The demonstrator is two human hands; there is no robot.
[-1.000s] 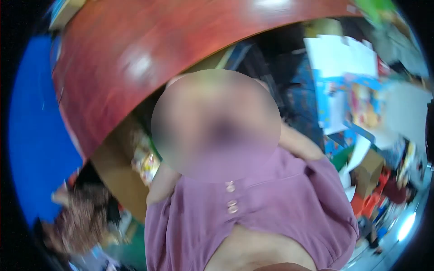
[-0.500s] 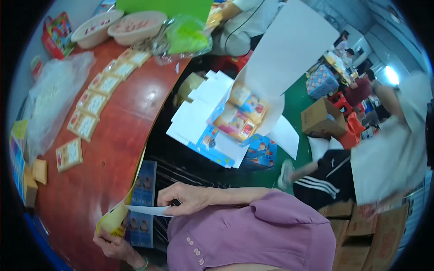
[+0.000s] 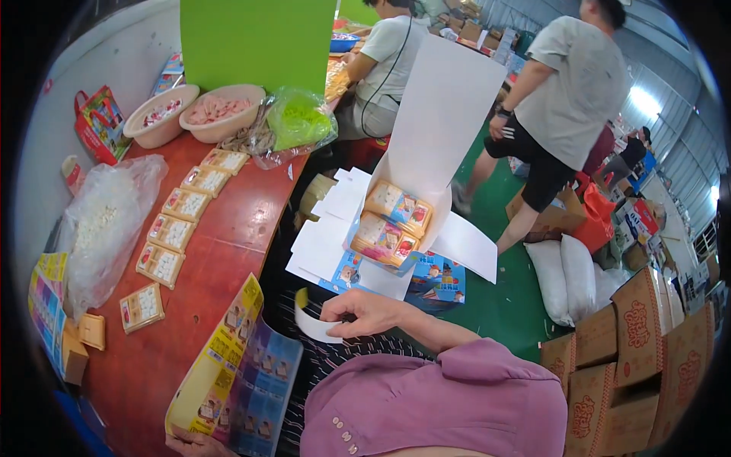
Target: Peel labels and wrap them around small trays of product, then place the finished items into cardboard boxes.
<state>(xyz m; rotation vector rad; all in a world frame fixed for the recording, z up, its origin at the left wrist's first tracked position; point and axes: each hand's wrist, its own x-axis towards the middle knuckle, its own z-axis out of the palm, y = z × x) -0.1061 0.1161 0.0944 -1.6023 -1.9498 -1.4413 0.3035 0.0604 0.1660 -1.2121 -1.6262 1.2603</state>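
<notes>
My right hand (image 3: 359, 308) pinches a curled white paper strip (image 3: 311, 323) just right of a flat printed cardboard sheet (image 3: 232, 373), yellow on one half and blue on the other. My left hand (image 3: 192, 443) grips that sheet at its lower edge; only the fingers show at the bottom of the picture. The sheet leans over the edge of the red-brown table (image 3: 221, 244). In front of me an open white carton (image 3: 396, 221) holds several small colourful packs and rests on a pile of flat white sheets (image 3: 327, 236).
Rows of small blister packs (image 3: 173, 232) lie on the table beside a clear plastic bag (image 3: 103, 225), two bowls (image 3: 221, 113) and a green bag (image 3: 298, 120). A seated person (image 3: 384, 61) and a standing person (image 3: 567, 99) are beyond. Brown boxes (image 3: 624, 358) are stacked at right.
The view swung from my own chest down to the table. My right hand has drawn the white strip to the right, away from the printed sheet, and the strip now curls.
</notes>
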